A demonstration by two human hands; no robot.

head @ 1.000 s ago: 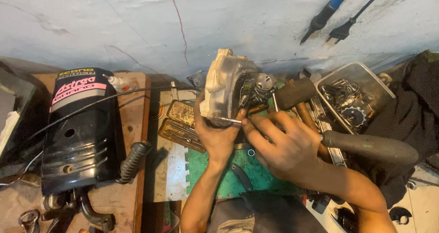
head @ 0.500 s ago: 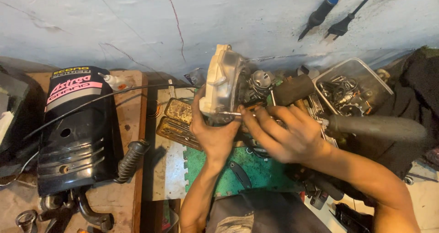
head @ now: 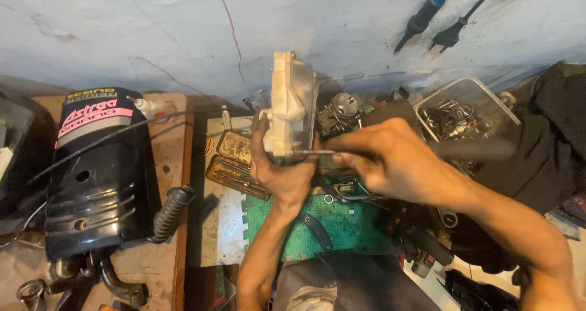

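I see a pale, off-white cast housing (head: 292,106) held upright above the middle of a cluttered workbench, its broad face turned edge-on to the camera. It looks like rigid metal or hard plastic — stiff, fairly weighty for its size, and probably greasy, so I judge it would slip if pinched by its flat faces. The safest hold seems to be where it is held now: around the narrow lower end, with the palm under it.

The left hand (head: 282,172) is closed around that lower end, fingers wrapped up the side. The right hand (head: 397,161) is closed on the handle of a thin-shafted tool (head: 314,152), whose metal tip meets the base of the housing just above the left thumb — the handle end is blurred.

Directly beneath the hands lies a green mat (head: 342,225) strewn with small parts. Behind the housing sits a small engine part (head: 342,111), and to the right a clear plastic tub (head: 467,112) of hardware. Left of the hands lie rusty trays (head: 235,161), then a black motorcycle cover (head: 97,170) on a wooden board.
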